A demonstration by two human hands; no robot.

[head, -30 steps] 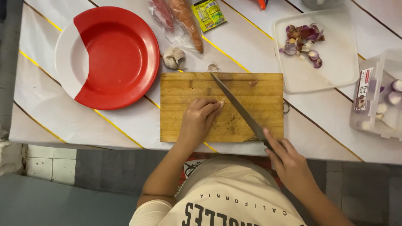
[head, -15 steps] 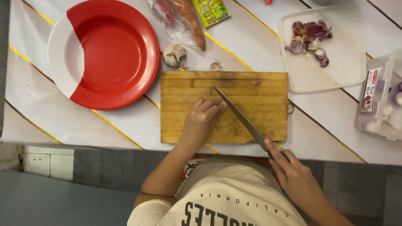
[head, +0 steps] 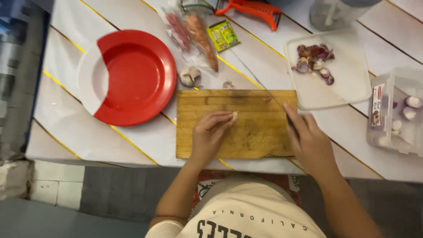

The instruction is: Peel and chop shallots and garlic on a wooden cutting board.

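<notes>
While the left hand [head: 210, 134] rests palm-down on the wooden cutting board [head: 246, 141], its fingertips pinch a small pale garlic clove [head: 235, 116] against the wood near the middle of the board. The fingers are curled in, closed round the clove. The right hand [head: 310, 141] sits at the board's right edge, wrapped tightly round the dark handle of a knife [head: 288, 120]; the thin blade runs up and to the left from the fist, across the board's top right corner, and is blurred, so its tip is hard to place. Blade and clove are apart.

Just beyond the board's far edge lie a head of garlic [head: 190, 76] and a loose clove [head: 228, 84] on the white worktop [head: 132, 141], which has thin yellow stripes. To the left of the board sits a red plate [head: 136, 75] on top of a white plate [head: 88, 86], whose rim shows on the left side. Further back lies a clear bag with a carrot [head: 200, 33], with a small green packet [head: 224, 35] beside it and a red peeler [head: 253, 9] behind that. To the right, a clear plastic lid [head: 343, 83] holds purple shallot skins [head: 315, 57], and a clear plastic box [head: 396, 128] at the far right holds peeled shallots.
</notes>
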